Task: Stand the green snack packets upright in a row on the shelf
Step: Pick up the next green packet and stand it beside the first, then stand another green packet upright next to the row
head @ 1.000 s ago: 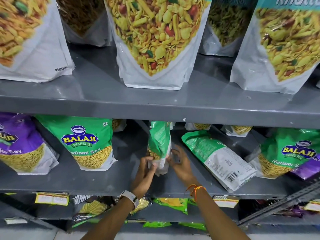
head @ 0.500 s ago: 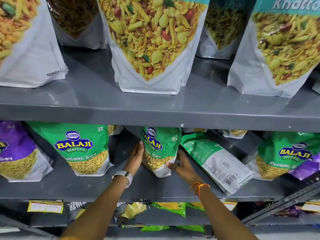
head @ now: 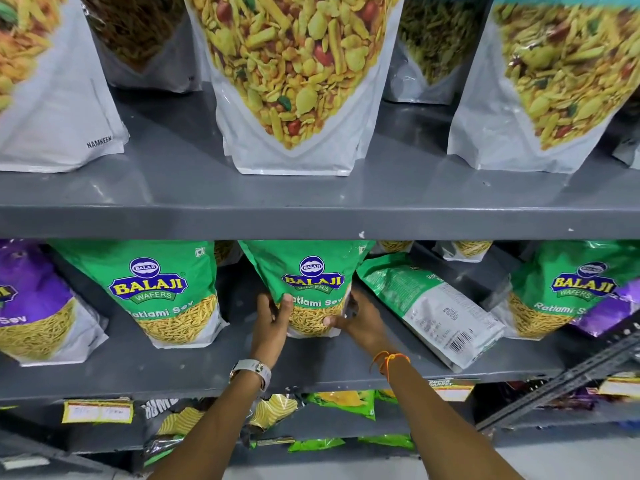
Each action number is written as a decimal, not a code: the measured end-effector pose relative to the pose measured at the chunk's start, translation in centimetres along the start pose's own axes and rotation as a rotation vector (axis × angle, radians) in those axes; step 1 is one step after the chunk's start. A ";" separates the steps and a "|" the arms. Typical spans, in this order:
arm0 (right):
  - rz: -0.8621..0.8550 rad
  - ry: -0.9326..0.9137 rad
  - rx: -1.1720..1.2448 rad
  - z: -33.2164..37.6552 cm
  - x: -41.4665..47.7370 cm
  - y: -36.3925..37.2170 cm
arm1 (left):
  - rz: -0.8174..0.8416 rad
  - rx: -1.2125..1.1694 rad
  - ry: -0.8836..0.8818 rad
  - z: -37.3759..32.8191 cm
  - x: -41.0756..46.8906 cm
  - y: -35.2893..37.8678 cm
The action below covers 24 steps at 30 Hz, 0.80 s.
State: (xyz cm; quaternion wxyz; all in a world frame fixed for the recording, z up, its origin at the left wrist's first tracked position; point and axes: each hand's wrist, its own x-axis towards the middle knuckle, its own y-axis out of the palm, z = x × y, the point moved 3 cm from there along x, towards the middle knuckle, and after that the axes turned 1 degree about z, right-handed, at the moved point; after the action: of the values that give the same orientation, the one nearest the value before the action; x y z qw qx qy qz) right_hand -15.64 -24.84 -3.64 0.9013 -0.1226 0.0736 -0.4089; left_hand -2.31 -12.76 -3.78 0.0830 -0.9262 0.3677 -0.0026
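Observation:
A green snack packet (head: 310,278) stands upright, front facing me, in the middle of the grey middle shelf (head: 194,372). My left hand (head: 272,323) grips its lower left edge and my right hand (head: 360,318) grips its lower right edge. To its left another green packet (head: 156,289) stands upright. On its right a green packet (head: 426,303) lies on its face, back label and barcode up. At the far right one more green packet (head: 568,289) stands leaning.
Purple packets sit at the far left (head: 31,303) and far right (head: 609,310) of the same shelf. Large white namkeen pouches (head: 294,98) fill the shelf above. More small packets (head: 343,403) lie on the shelf below, and a slotted metal bar (head: 568,379) crosses the lower right.
The middle green packet has been turned from edge-on to front-facing and set upright. Both hands shifted from its base to its lower sides. The camera moved closer.

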 end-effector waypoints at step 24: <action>-0.020 0.381 -0.513 -4.8 0.6 -22.4 | 0.179 -0.055 -0.626 -1.6 -6.2 24.9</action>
State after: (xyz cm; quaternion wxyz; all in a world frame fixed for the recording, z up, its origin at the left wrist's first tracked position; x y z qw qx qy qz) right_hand -32.50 -40.30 -1.92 0.8068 -0.2678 0.3406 -0.4016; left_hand -23.95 -26.59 -5.76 0.1668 -0.8480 0.4041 0.2997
